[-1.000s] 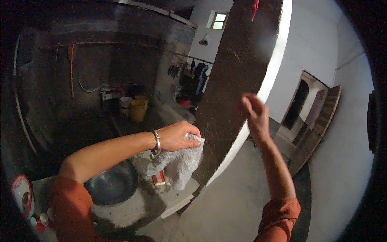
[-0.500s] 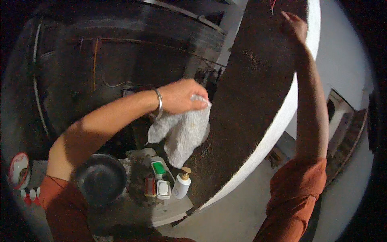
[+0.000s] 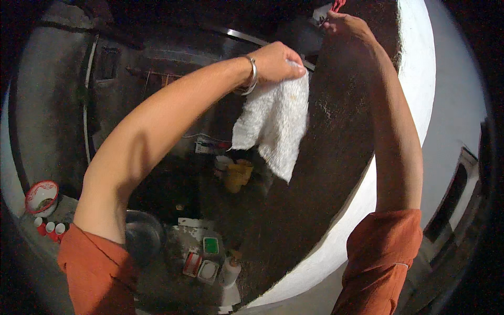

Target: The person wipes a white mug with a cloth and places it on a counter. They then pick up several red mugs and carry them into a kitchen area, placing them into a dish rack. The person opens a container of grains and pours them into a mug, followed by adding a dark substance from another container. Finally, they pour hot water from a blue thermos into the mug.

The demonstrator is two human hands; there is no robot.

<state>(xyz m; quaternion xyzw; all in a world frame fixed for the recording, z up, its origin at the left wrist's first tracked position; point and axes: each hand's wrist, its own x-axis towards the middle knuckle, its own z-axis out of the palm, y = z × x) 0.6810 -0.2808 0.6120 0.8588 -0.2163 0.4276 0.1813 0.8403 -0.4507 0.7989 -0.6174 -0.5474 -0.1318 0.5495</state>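
Observation:
My left hand (image 3: 274,62), with a silver bangle at the wrist, is closed on the top edge of a white towel (image 3: 287,113). The towel hangs down in loose folds in front of the dark wall. High at the upper right, my right hand (image 3: 353,27) is raised beside the wall's edge with its fingers bent together. A small red thing (image 3: 338,5) shows at those fingertips, cut off by the top of the picture. Its kind is too small to make out, and the fingers partly hide what they grip.
Below on a ledge stand a white pump bottle (image 3: 231,272), a white soap dish (image 3: 208,271), a red box (image 3: 192,264), a green-topped box (image 3: 211,245) and a dark basin (image 3: 144,236). A red-rimmed bowl (image 3: 41,197) and red-and-white cups (image 3: 51,230) are farther left. A yellow bucket (image 3: 237,177) stands beyond.
My left hand has lifted the towel up and to the right. My right hand has moved up and left, its fingers now at the red thing. The view has tilted up.

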